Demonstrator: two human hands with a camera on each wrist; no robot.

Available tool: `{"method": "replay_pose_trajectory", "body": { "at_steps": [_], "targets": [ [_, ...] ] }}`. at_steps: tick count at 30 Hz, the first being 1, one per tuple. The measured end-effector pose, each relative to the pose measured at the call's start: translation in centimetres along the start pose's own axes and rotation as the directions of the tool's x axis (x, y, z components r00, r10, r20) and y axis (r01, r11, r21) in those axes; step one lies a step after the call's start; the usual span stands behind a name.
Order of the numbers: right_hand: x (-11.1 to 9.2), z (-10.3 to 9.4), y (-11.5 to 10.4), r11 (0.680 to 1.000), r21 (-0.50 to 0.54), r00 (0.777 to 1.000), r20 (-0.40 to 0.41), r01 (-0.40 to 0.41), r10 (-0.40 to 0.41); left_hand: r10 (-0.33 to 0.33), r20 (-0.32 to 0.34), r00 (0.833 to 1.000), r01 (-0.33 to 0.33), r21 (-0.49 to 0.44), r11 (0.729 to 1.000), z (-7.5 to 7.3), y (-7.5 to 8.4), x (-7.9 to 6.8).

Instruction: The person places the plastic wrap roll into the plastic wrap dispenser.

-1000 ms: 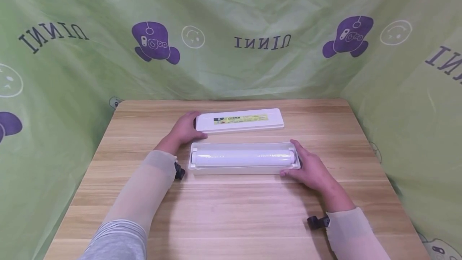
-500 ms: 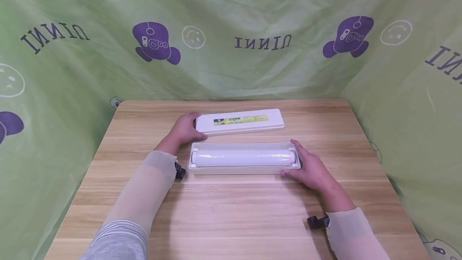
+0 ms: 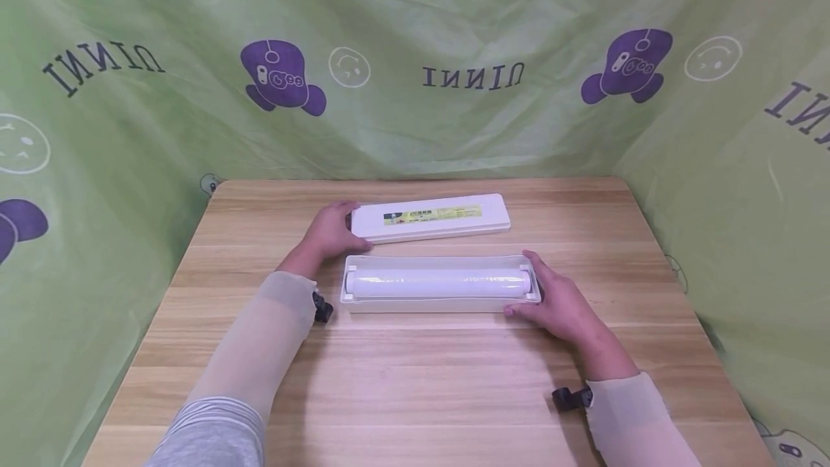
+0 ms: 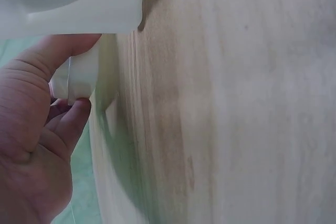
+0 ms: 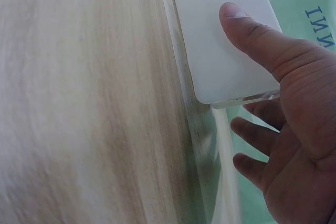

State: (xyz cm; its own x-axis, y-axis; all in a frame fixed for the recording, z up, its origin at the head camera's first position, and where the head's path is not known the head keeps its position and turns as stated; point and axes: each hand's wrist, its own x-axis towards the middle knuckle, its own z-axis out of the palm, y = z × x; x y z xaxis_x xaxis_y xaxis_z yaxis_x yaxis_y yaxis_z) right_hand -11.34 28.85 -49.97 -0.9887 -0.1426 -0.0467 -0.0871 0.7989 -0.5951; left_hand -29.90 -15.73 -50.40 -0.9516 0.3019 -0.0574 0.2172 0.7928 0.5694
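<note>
A long white box lies crosswise on the table, its top uncovered. Inside it rests a roll of cling film with a glossy surface. My right hand grips the box's right end, and the right wrist view has the thumb flat against the front wall. Behind the box is its white lid, label up and slightly slanted. At the lid's left end my left hand holds on, thumb on the near side. The left wrist view shows the lid's end between thumb and fingers.
The wooden table has its back edge against a green printed curtain, which also hangs along both sides. A black wrist mount sits near the box's left end, and another black mount is on the right wrist.
</note>
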Motion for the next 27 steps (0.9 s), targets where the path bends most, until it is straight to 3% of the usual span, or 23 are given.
{"method": "replay_pose_trajectory", "body": {
  "at_steps": [8, 16, 27],
  "targets": [
    [0.08, 0.23, 0.01, 1.000, 0.008, 1.000, -0.004, -0.004, 0.004, -0.015, -0.021, 1.000, 0.014, -0.031, 0.999, -0.13, -0.17, -0.34],
    [0.06, 0.20, 0.10, 1.000, 0.009, 1.000, -0.011, -0.010, 0.010, 0.039, -0.048, 0.998, -0.040, -0.026, 0.999, -0.39, -0.11, -0.55],
    [0.08, -0.16, -0.03, 1.000, 0.013, 1.000, 0.005, -0.022, 0.022, 0.021, -0.057, 0.998, -0.023, -0.038, 0.999, -0.85, 0.41, -0.84]
  ]
}}
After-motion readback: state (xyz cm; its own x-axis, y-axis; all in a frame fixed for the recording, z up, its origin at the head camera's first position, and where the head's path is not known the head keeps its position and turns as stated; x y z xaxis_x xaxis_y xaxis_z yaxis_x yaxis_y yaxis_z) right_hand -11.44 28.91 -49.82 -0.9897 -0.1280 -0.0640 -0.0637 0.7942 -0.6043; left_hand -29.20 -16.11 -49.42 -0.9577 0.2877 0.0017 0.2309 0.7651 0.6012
